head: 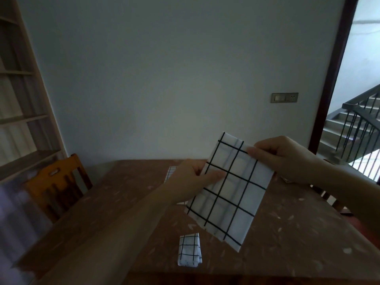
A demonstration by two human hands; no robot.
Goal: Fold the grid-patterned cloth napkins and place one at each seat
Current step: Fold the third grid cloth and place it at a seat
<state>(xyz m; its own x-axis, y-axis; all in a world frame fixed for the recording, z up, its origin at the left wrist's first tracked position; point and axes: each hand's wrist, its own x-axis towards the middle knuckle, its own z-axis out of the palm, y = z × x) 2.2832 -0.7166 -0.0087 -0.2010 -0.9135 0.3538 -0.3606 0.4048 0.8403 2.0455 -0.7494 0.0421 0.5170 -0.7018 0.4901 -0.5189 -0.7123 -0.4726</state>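
Note:
A white napkin with a black grid [230,194] hangs in the air above the brown table [107,202], folded into a long rectangle and tilted. My left hand [191,182] pinches its left edge. My right hand [275,155] pinches its upper right corner. A small folded grid napkin [189,250] lies flat on the table near the front edge. Part of another grid napkin [170,173] shows on the table behind my left hand, mostly hidden.
An orange wooden chair [55,188] stands at the table's left side. A shelf unit [18,112] fills the left wall. A doorway at the right opens to a staircase with a dark railing [357,122]. A wall switch plate [284,97] sits beside the door.

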